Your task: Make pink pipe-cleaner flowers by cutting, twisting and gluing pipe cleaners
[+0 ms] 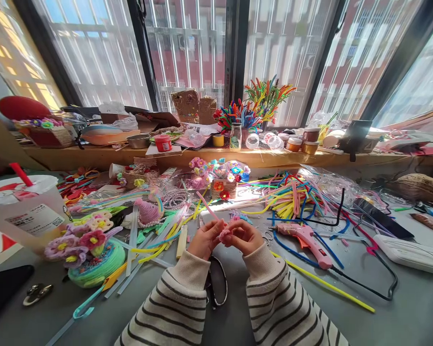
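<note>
Near the middle of the grey table, my left hand (206, 239) is closed on a pink pipe cleaner (208, 205), whose straight end sticks up to the left. My right hand (246, 237) pinches a small curled pink piece (225, 234) beside it; whether the two pink parts are joined is hidden by the fingers. Below and between my wrists lies a dark oval-framed object (218, 283). Just right of my right hand is a pair of scissors (268, 236), partly seen. A pink glue gun (306, 242) rests farther right.
A drink cup (32, 216) and a green base with fuzzy flowers (97, 264) stand at left. Glue sticks (132, 245) lie nearby. Behind are a flower box (224, 185) and coloured pipe cleaners (292, 197). A black cord (364, 289) loops at right, near a phone (382, 218).
</note>
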{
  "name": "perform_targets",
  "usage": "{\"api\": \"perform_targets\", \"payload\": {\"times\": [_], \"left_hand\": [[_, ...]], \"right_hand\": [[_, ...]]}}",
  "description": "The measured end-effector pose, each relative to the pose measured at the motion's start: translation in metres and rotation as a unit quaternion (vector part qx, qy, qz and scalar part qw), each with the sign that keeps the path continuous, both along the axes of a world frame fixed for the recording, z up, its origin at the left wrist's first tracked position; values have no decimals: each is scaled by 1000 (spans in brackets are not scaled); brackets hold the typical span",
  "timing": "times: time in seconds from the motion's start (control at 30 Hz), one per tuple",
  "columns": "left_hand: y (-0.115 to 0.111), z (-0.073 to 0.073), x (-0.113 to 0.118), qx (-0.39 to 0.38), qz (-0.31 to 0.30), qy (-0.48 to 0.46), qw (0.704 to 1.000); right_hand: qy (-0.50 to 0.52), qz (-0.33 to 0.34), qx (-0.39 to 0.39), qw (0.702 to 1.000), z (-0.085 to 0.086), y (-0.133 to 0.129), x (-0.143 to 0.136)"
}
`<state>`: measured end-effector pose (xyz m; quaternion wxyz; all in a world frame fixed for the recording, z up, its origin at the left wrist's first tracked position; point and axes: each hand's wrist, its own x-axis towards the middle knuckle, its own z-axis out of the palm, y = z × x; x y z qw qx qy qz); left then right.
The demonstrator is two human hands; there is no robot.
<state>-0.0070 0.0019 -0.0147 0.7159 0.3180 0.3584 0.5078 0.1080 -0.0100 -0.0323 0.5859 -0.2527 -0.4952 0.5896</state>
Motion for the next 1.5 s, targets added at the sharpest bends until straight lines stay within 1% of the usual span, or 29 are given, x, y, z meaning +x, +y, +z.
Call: {"api": "perform_targets", "payload": {"times": [0.17,0.23,0.37,0.5,0.6,0.67,0.77,0.83,0.9,0.97,1.1,1.17,1.3,1.5], "left_hand": [[-1,1,0,-1,2,-2,1000],[-2,2,0,8,-14,-7,1000],[-3,2,0,22,-46,-15,999],[-5,5,0,18,-29,-33,999],[-6,8,0,21,-15,-41,999],[-7,9,1,26,-7,-39,999],[-6,8,0,22,-9,-31,999],[-5,6,0,9,-45,-19,999],[-4,3,0,0,-94,-5,996],[-4,1,0,-2,-140,5,990],[-6,0,2,5,-213,8,977],[-6,-1,3,-4,-221,16,975],[-6,-1,6,-31,-211,28,977],[-5,-1,6,-4,-266,4,964]], "right_hand": [[-16,-43,38,998,2,-2,-2],[-23,-70,47,996,2,-3,-1],[-22,-111,37,993,0,-2,0],[-26,-101,30,994,-3,-1,-2],[-36,-98,38,994,-1,-1,-1],[-53,-114,40,991,1,-1,2],[-82,-162,19,983,1,0,8],[-96,-186,1,978,0,3,11],[-110,-185,-10,976,-3,5,13],[-119,-172,-7,978,-5,6,12],[-127,-125,5,984,-7,7,12],[-118,-122,0,986,-7,7,12],[-100,-155,-15,983,-8,8,12],[-70,-169,-53,982,-8,9,12]]}}
